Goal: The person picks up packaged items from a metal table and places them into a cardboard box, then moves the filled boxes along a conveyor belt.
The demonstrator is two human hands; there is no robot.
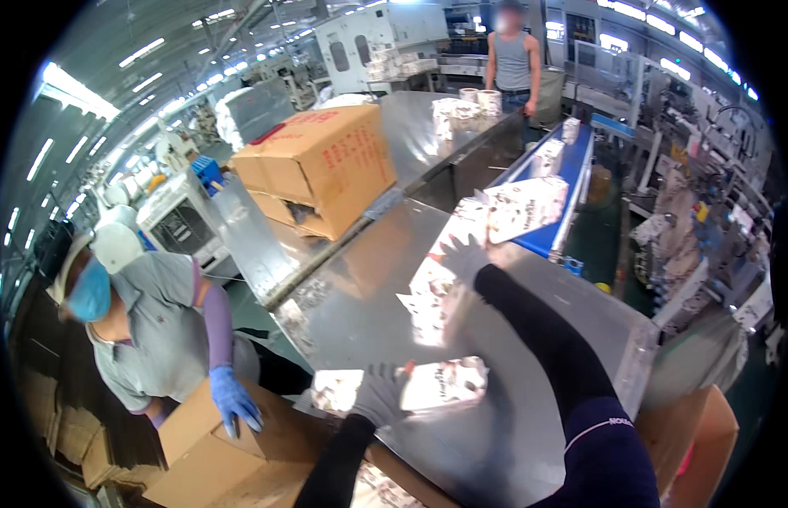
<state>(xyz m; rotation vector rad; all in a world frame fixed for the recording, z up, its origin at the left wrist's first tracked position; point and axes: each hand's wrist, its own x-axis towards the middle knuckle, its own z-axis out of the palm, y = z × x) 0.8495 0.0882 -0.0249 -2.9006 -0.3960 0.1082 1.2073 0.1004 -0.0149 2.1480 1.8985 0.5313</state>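
My left hand (380,396), in a grey glove, lies with its fingers apart across white printed soft packs (446,383) near the table's front edge. Another part of these packs (336,389) shows to the left of that hand. Farther off, my right hand (464,257), also gloved in grey, rests with spread fingers on a line of similar packs (431,300). The line runs away from me toward a larger white pack (529,207) at the end of a blue conveyor belt (529,239). Both hands touch packs; their palms are hidden.
An open carton (233,453) stands at lower left, with a co-worker's blue-gloved hand (232,401) on its flap. A brown carton (318,169) sits on the metal table (529,339). Another person (513,59) stands far back. Machinery (690,169) lines the right.
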